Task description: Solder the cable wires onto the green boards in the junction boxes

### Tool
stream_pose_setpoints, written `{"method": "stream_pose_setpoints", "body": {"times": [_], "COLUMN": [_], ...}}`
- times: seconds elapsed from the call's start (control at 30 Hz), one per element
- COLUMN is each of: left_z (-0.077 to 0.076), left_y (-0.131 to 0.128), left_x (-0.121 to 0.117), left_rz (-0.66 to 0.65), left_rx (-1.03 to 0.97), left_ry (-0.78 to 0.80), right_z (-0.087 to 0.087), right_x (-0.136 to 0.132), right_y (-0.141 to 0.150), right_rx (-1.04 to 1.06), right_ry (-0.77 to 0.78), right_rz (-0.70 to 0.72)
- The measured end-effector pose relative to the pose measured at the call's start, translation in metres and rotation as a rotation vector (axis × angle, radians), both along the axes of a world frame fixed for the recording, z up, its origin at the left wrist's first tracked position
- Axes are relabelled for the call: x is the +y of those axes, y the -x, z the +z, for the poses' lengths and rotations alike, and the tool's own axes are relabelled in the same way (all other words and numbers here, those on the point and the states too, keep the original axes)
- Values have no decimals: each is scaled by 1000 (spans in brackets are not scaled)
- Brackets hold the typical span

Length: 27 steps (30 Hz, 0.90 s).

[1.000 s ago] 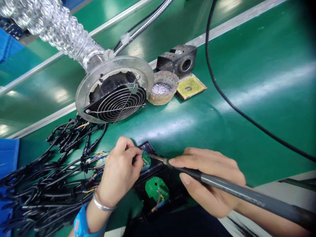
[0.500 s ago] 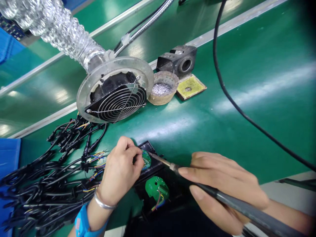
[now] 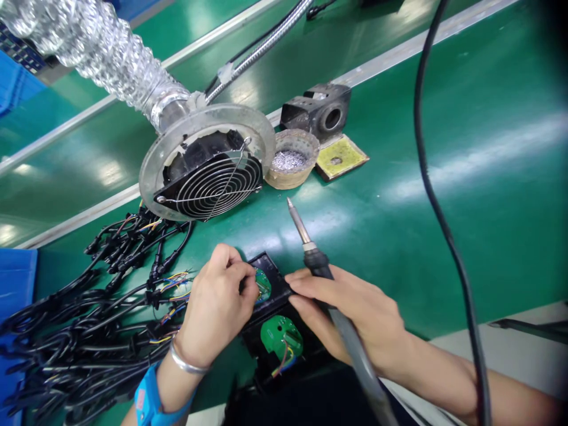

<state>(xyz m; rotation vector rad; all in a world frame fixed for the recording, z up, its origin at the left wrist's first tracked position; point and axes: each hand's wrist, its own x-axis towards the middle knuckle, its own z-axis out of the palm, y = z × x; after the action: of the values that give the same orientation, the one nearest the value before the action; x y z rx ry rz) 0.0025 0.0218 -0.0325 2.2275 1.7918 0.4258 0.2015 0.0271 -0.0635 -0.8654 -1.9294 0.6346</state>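
Hands: left pinches green board; right grips upturned soldering iron.

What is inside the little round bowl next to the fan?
The bowl holds shiny silver crumbs, piled in the middle. Whatever lies beneath them is covered.

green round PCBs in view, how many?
2. One small green board sits at the left hand fingertips on the black fixture; the other board lies nearer the camera with coloured wires attached. More may be hidden under the hands.
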Motion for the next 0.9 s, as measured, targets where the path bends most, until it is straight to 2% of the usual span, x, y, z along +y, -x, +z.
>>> {"method": "stream_pose_setpoints", "body": {"times": [0.13,0.27,0.57,0.7,0.9], "left_z": [3,11,19,16,14], "left_y": [1,3,12,17,11], "left_x": [-1,-4,-2,-2,-1], "left_rz": [-8,-75,-212,-206,-137], "left_rx": [-20,-62,24,55,-36], "left_ry": [22,93,201,164,39], "right_z": [-6,-7,-11,-10,-13], "right_x": [0,1,0,1,0], "right_y": [5,4,2,2,2], "right_rx": [-64,-58,-83,-89,-80], "right_ry": [31,22,17,5,15], "right_rz": [3,18,43,39,45]}}
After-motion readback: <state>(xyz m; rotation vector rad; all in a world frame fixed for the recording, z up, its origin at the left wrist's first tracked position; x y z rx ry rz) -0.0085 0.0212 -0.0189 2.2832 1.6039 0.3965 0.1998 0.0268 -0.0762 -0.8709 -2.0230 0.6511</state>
